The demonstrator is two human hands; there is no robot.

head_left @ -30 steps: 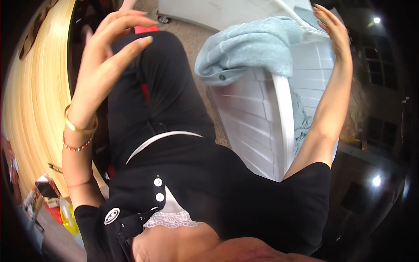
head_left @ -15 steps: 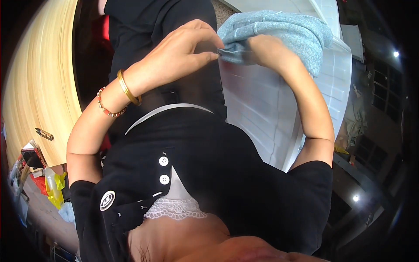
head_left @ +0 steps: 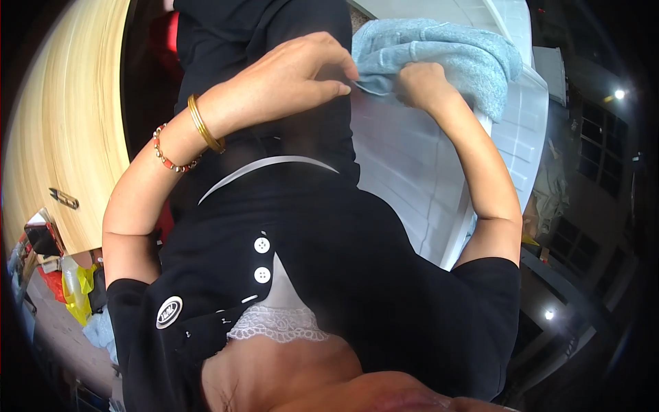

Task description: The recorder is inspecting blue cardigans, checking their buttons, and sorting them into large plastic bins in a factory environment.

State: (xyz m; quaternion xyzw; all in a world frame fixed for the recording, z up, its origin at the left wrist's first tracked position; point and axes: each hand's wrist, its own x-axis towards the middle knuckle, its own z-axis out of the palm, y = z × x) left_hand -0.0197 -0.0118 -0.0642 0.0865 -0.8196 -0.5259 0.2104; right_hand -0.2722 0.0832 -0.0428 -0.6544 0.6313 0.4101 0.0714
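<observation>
A light blue towel (head_left: 449, 51) lies bunched on top of a white slatted plastic piece (head_left: 419, 172) in front of my black-clothed body. My left hand (head_left: 295, 75), with gold bangles and a bead bracelet at the wrist, pinches the towel's near edge between thumb and fingers. Just to the right of it, my right hand (head_left: 420, 82) is closed in a fist on the same edge. The two hands are a short gap apart. The camera looks down my chest, so much of the lower picture is my black top.
A pale wooden panel (head_left: 68, 117) with a metal handle (head_left: 63, 199) stands on the left. A yellow bag (head_left: 77, 292) and other clutter lie at the lower left. Dark window frames and small lights are on the right.
A second ago both hands were raised and apart with fingers spread. They came down together onto the towel and now grip its near edge.
</observation>
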